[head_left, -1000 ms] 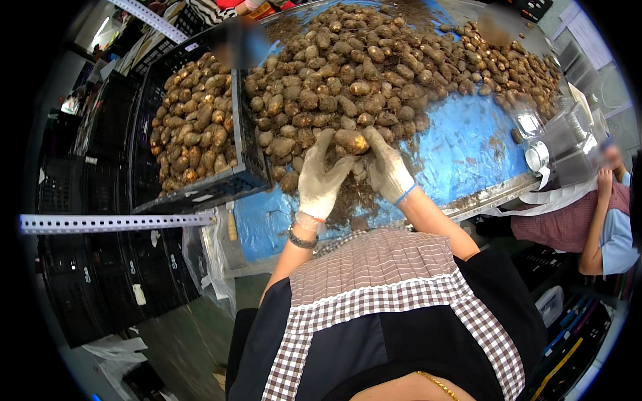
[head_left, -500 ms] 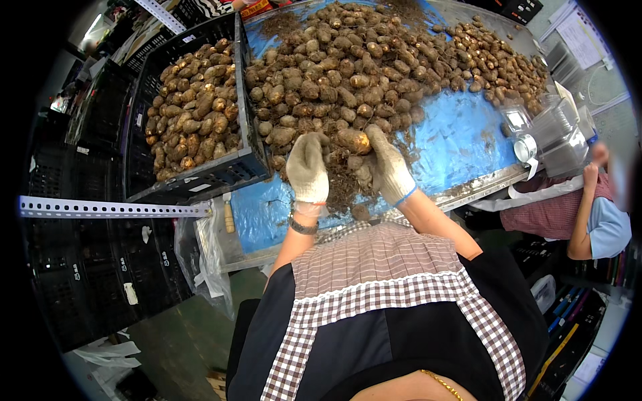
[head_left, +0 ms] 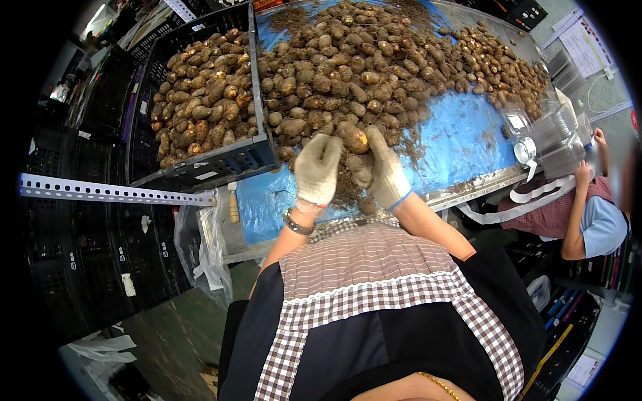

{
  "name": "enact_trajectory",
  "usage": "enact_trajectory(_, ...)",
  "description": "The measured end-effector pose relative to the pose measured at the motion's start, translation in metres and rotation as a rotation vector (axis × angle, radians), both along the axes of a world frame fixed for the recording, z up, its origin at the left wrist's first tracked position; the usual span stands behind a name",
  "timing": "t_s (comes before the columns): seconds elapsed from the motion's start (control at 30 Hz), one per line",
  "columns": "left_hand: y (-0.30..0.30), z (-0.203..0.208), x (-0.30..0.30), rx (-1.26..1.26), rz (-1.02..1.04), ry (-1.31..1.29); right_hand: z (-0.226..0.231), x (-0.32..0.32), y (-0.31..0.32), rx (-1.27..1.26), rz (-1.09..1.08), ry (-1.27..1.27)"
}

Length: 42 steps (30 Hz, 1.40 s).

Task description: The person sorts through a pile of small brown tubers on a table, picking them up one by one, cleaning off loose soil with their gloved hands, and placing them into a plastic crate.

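Both of my hands wear off-white work gloves over the near edge of a big heap of brown, hairy taro corms [head_left: 348, 73]. One taro [head_left: 352, 137] with a pale cut end is held up between my hands. My left hand [head_left: 318, 168] is closed, its fingertips at the taro's left side. My right hand [head_left: 386, 170] curls round its right side, by the pale end. Another taro [head_left: 361, 172] lies just below, against the right palm; whether that hand grips it too, I cannot tell. Loose root fibres [head_left: 346, 195] lie under my hands.
A black plastic crate [head_left: 269, 150] of cleaner taro stands at the left. Blue sheeting [head_left: 461, 137] covers the table. A wooden-handled tool [head_left: 233, 202] lies by the near left edge. Clear plastic containers [head_left: 558, 137] sit at the right, near another person [head_left: 598, 217] with a white strip.
The view has shifted slightly, moving crate and heap a little to the right. My left hand has come closer to the taro, which has turned slightly. The other person's arms have moved.
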State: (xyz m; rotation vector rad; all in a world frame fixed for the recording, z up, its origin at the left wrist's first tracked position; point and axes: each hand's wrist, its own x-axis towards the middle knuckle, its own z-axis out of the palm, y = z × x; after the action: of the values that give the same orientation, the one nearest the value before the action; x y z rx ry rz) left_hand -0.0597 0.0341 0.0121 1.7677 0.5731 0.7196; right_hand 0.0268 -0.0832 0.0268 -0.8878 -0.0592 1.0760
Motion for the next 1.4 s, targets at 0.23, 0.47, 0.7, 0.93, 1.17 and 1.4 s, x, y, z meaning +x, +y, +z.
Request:
enact_trajectory(0.23,0.013,0.0,-0.008,-0.106,0.016,-0.072,-0.011,-0.003,0.014,0.073,-0.015,0.158)
enact_trajectory(0.47,0.017,0.003,0.005,0.188,-0.055,0.01,-0.014,-0.008,0.014,0.077,-0.004,0.119)
enact_trajectory(0.7,0.027,-0.022,0.003,-0.265,-0.012,-0.235,-0.017,-0.007,0.017,0.148,0.028,0.363)
enact_trajectory(0.93,0.031,-0.006,0.004,-0.177,-0.259,-0.111,-0.021,-0.016,0.024,-0.021,-0.086,0.148)
enact_trajectory(1.17,0.035,-0.052,-0.002,0.01,-0.078,0.127,-0.079,-0.018,0.005,-0.226,0.163,-0.056)
enact_trajectory(1.4,0.039,-0.094,-0.048,-0.089,-0.001,0.282,-0.082,0.08,-0.031,-0.107,-0.075,-0.19)
